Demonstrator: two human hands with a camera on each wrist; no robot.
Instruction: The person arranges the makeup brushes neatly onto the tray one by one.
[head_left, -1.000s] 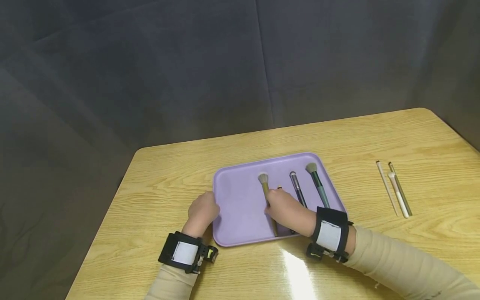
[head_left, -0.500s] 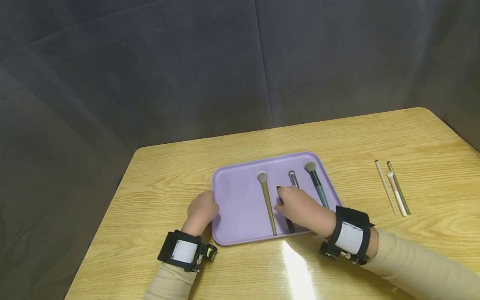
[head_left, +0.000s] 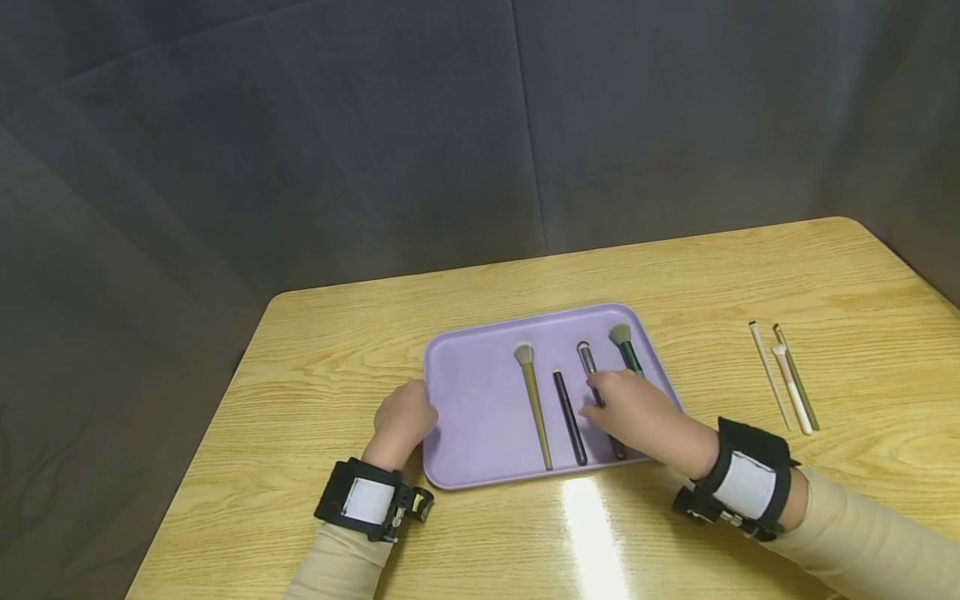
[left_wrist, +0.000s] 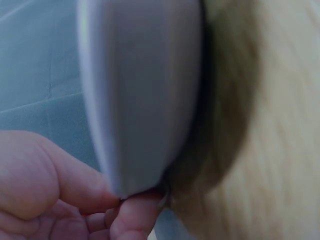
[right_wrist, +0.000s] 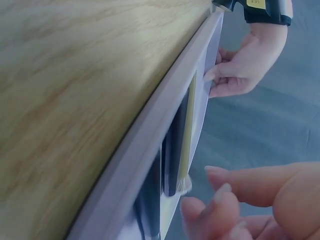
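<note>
My left hand (head_left: 405,417) pinches the left rim of a lilac tray (head_left: 472,400); in the left wrist view the thumb and a finger (left_wrist: 135,212) meet on the tray's edge (left_wrist: 142,90). Over the tray's right half hovers my right hand (head_left: 637,408), above a black makeup brush with a silver ferrule (head_left: 587,358) that it partly hides. The right wrist view shows its thumb and fingertips (right_wrist: 220,200) apart, nothing between them. Left of it lie a slim dark brush (head_left: 570,417) and an olive-handled brush (head_left: 533,400). A green brush (head_left: 624,340) lies at the right, its handle hidden.
On the wooden table (head_left: 337,333), right of the tray, lie a thin pale brush (head_left: 770,375), a white-handled brush (head_left: 793,392) and an olive one (head_left: 798,379). A dark cloth (head_left: 375,150) hangs behind the table.
My right hand has moved right across the tray, from the olive-handled brush past the slim dark one to the silver-ferruled brush. The left hand stays at the tray's rim.
</note>
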